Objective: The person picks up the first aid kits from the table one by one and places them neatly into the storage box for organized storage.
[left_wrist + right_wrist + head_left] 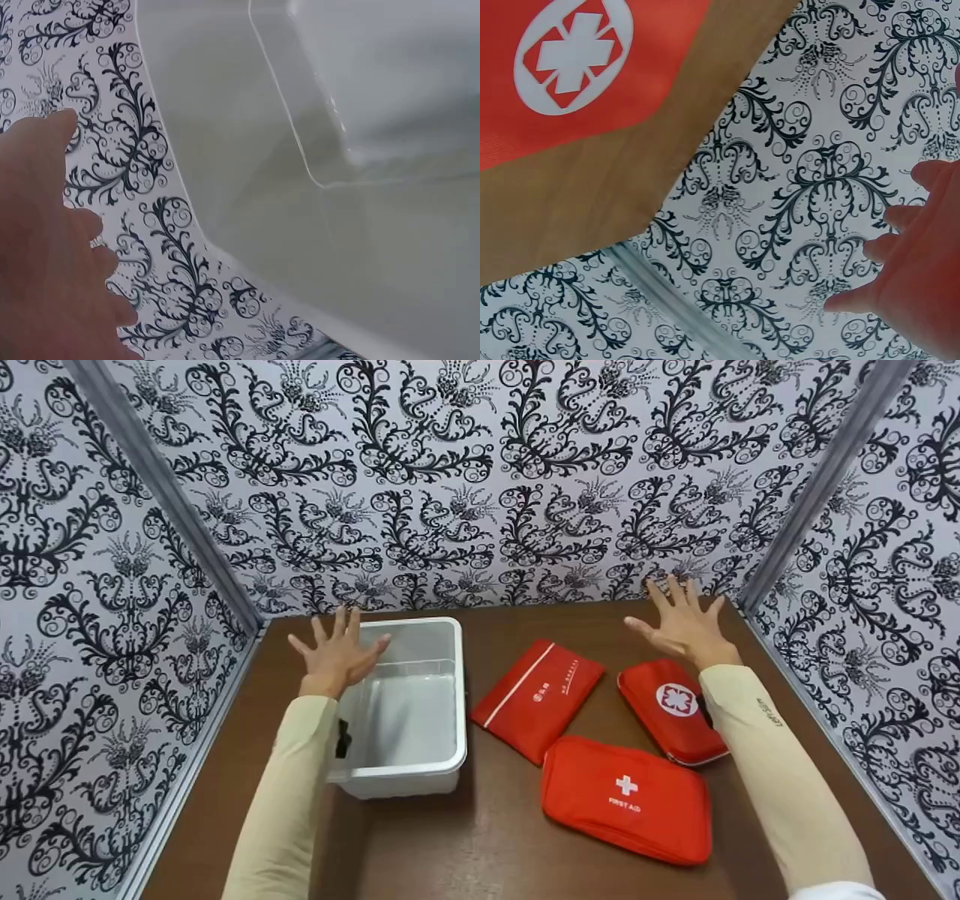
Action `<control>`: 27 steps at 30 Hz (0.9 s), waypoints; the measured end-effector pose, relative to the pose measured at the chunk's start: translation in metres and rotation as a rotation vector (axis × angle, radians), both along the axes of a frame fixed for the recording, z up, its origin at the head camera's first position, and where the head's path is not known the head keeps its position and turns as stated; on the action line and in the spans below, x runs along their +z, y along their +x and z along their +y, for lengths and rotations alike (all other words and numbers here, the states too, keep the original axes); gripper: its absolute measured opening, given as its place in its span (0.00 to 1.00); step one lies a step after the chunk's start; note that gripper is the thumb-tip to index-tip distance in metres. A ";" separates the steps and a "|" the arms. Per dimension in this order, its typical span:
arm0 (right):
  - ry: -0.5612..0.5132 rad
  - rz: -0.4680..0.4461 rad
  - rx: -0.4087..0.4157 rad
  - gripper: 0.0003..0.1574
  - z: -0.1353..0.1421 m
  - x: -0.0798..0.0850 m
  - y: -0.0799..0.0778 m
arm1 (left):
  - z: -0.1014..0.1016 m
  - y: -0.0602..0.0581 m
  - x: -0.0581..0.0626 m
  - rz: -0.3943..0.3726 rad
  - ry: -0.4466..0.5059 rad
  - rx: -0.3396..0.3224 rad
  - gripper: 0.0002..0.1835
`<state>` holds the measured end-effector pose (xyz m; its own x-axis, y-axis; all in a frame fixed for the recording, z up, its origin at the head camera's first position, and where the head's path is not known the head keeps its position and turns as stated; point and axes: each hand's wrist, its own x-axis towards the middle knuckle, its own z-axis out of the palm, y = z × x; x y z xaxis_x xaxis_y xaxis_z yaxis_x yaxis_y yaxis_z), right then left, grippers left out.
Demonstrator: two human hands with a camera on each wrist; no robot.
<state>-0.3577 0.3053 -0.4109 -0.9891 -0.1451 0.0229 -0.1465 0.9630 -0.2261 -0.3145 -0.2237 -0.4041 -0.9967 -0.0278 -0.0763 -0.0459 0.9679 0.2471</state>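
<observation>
Fingers spread wide, my left hand [337, 655] hovers over the left side of a white plastic bin [460, 697] and holds nothing. The bin's inside looks bare. On the right, my other hand [686, 626] is also spread in the air, above and behind a red hard case [660, 690] with a round white emblem. A flat red pouch [536, 697] with a white stripe lies between the bin and that case. Nearer the front rests a red first aid bag [626, 802] with a white cross. In the right wrist view, part of the emblem case [652, 90] shows below the hand.
Everything stands on a brown wooden table [480, 847]. Patterned black-and-white walls [480, 510] enclose the back and both sides, with grey metal posts [169, 495] at the corners. A black clip [343, 739] sits on the bin's left side.
</observation>
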 end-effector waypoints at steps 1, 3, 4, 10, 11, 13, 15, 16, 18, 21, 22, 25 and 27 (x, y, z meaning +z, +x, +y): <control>0.000 -0.001 0.001 0.59 0.001 -0.001 0.001 | -0.003 0.001 -0.001 -0.004 0.008 0.004 0.49; 0.002 -0.001 0.005 0.60 0.003 -0.005 0.002 | -0.008 0.004 -0.003 -0.018 0.020 0.013 0.49; 0.002 -0.001 0.007 0.60 0.004 -0.006 0.003 | -0.010 0.006 -0.004 -0.025 0.026 0.017 0.50; 0.009 -0.036 0.001 0.62 0.011 -0.018 0.007 | -0.022 0.013 -0.006 -0.062 0.042 0.035 0.53; 0.011 -0.047 -0.003 0.63 0.012 -0.020 0.008 | -0.024 0.014 -0.005 -0.073 0.042 0.036 0.54; 0.012 -0.071 -0.010 0.65 0.016 -0.026 0.010 | -0.027 0.016 -0.005 -0.105 0.037 0.038 0.54; 0.008 -0.091 -0.017 0.66 0.021 -0.032 0.011 | -0.031 0.018 -0.005 -0.142 0.045 0.043 0.54; 0.005 -0.101 -0.019 0.67 0.024 -0.035 0.012 | -0.033 0.019 -0.006 -0.157 0.050 0.045 0.55; -0.001 -0.117 -0.022 0.67 0.030 -0.041 0.015 | -0.037 0.021 -0.008 -0.178 0.066 0.045 0.54; -0.013 -0.134 -0.028 0.66 0.038 -0.050 0.018 | -0.043 0.023 -0.013 -0.189 0.093 0.038 0.54; -0.023 -0.147 -0.031 0.66 0.040 -0.053 0.019 | -0.044 0.024 -0.015 -0.189 0.102 0.034 0.53; -0.043 -0.174 -0.040 0.65 0.046 -0.061 0.023 | -0.049 0.026 -0.020 -0.192 0.124 0.027 0.52; -0.058 -0.194 -0.046 0.64 0.050 -0.066 0.026 | -0.052 0.028 -0.022 -0.189 0.147 0.021 0.52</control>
<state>-0.3314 0.3554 -0.4769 -0.9814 -0.1036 -0.1615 -0.0510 0.9522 -0.3013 -0.2862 -0.2761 -0.4266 -0.9638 -0.0227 -0.2658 -0.1239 0.9206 0.3704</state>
